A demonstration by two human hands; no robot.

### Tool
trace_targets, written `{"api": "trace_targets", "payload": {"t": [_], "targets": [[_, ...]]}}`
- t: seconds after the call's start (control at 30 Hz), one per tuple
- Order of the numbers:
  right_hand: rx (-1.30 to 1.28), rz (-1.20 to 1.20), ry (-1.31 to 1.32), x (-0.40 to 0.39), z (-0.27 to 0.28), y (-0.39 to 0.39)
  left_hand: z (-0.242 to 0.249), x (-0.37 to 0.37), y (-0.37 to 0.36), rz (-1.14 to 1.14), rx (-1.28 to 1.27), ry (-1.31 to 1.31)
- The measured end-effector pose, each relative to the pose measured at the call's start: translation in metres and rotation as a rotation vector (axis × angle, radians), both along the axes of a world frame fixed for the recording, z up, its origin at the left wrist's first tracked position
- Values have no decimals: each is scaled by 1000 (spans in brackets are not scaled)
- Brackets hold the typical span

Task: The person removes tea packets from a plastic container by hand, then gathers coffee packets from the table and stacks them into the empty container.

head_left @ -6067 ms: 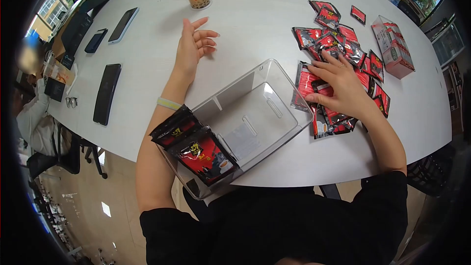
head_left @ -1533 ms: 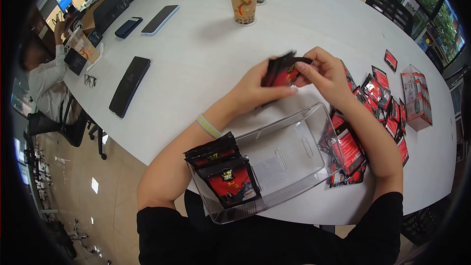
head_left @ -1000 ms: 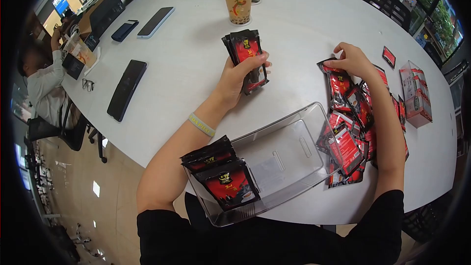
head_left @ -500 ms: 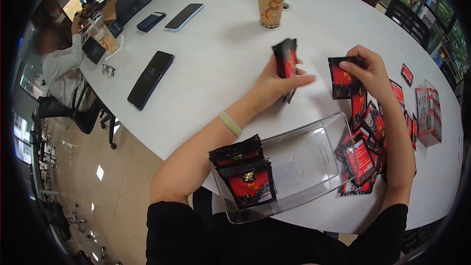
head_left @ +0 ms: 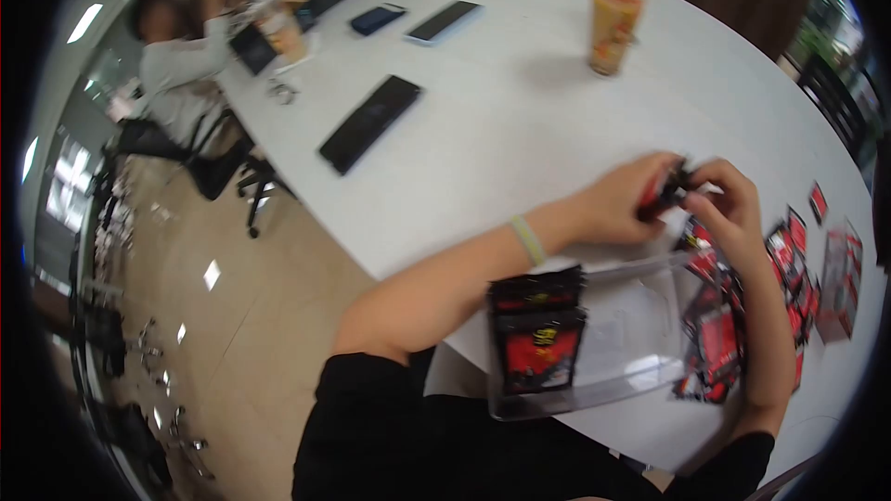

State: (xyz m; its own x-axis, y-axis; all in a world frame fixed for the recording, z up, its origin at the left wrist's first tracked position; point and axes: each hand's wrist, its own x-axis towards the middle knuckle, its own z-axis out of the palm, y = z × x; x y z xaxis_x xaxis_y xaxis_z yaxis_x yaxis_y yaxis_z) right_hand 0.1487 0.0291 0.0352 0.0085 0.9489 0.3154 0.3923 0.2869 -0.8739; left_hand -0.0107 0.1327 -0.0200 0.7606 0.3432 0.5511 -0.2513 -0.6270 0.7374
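My left hand (head_left: 624, 199) is closed around red and black sachets (head_left: 655, 197), seen edge-on above the clear plastic bin. Close against it, my right hand (head_left: 729, 204) has its fingers bent at the top edge of the sachets; motion blur hides exactly what they grip. The clear bin (head_left: 613, 394) sits at the table's near edge, with upright sachets (head_left: 540, 348) standing at its left end. A loose pile of sachets (head_left: 717, 343) lies to the right of the bin, partly behind my right forearm.
A clear box with red print (head_left: 840, 283) and a lone sachet (head_left: 818, 203) are at the right. A drink cup (head_left: 614, 23), a black phone (head_left: 370, 124), another phone (head_left: 445, 22) and a dark pouch (head_left: 377, 19) lie farther back. A person (head_left: 181, 65) sits at the far left.
My hands have come together, the left one still with its sachets. The sachet my right hand held apart is no longer separately visible. The view has shifted, moving the scene rightward.
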Motion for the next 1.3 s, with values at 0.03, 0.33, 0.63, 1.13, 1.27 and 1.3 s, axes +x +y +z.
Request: {"api": "trace_targets", "payload": {"t": [0.03, 0.33, 0.63, 1.13, 1.27, 1.3], "targets": [[35, 2, -21, -1, -3, -1, 0, -1, -1, 3, -14, 12], [32, 206, -156, 5, 3, 2, 6, -4, -7, 11, 43, 79], [163, 2, -315, -4, -1, 2, 5, -4, -3, 3, 11, 57], [265, -288, 80, 64, 39, -20, 4, -8, 15, 186, -59, 60], [161, -35, 42, 35, 70, -65, 7, -9, 13, 183, -60, 89], [73, 32, -2, 20, 73, -73, 7, -9, 14, 185, -57, 87]]}}
